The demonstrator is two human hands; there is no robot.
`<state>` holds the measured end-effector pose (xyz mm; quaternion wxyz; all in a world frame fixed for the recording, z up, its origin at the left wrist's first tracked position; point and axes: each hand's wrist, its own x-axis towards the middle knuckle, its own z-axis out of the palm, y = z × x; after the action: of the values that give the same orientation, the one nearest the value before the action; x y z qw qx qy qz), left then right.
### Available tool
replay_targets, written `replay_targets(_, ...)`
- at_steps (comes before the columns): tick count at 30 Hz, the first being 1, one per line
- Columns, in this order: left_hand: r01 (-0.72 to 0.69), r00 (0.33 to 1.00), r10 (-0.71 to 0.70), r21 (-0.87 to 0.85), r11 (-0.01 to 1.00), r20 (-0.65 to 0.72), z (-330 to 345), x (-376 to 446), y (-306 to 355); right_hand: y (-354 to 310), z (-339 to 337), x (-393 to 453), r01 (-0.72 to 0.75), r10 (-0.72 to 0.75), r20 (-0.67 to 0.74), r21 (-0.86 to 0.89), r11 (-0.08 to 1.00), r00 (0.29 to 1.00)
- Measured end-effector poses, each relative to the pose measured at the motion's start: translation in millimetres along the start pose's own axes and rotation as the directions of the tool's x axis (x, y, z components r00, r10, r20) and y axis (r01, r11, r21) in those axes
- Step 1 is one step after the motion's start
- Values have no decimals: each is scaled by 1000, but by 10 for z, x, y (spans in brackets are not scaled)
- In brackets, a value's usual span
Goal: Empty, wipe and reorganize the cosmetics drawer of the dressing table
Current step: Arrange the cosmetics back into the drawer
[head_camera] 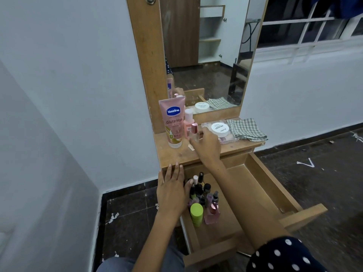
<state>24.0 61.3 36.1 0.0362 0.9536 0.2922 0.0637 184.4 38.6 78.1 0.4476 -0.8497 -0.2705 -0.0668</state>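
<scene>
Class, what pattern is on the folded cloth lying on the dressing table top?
The cloth has a green-grey and white check pattern, seen best in the head view.

We see the wooden tabletop (176, 154) bearing a Vaseline tube (173, 122) at nine o'clock, a checked cloth (246, 129) at three.

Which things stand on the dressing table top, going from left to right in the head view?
Vaseline lotion tube → small pink bottle with white cap → small perfume bottle with rose cap, at the right hand → white round jar → checked cloth.
</scene>
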Motion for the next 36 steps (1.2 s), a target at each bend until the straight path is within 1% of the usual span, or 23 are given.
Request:
replay_targets(4, 0, 1000, 0, 5, 1000, 16, -66, -9, -10, 134, -330, -143, 37, -46, 111, 87, 996, 993)
replay_targets(7, -5, 1000, 5, 0, 1000, 14, -94, -7, -12, 289, -727, -385, 57, -90, 211, 158, 986, 973)
replay_targets(8, -8, 1000, 8, 0, 1000, 10, -102, -3, -7, 354, -877, -477, 62, -98, 231, 158, 985, 968)
replay_targets(10, -11, 1000, 11, 2, 1000, 2, -117, 10, -1, 477, -1153, -646, 54, -81, 273, 105, 993, 959)
replay_targets(13, -11, 1000, 11, 1, 1000, 8, -150, 28, 15, 652, -1394, -846, 8, 10, 375, -46, 999, 927)
replay_targets(16, -2, 1000, 2, 4, 1000, 21, -163, 30, 34, 813, -1384, -1006, -50, 123, 469, -164, 985, 874)
replay_targets(18, 1, 1000, -1, 9, 1000, 25, -170, 27, 42, 905, -1298, -1076, -70, 159, 498, -193, 979, 852)
replay_targets(26, 0, 997, -1, 9, 1000, 75, -214, 31, 43, 903, -974, -1201, -29, 166, 539, -254, 967, 826)
replay_targets(29, -3, 996, 2, 8, 1000, 90, -222, 35, 36, 938, -897, -1208, -31, 153, 562, -221, 975, 813)
replay_targets(36, -7, 994, 5, 13, 1000, 107, -220, 49, 33, 945, -866, -1175, -14, 134, 590, -204, 979, 796)
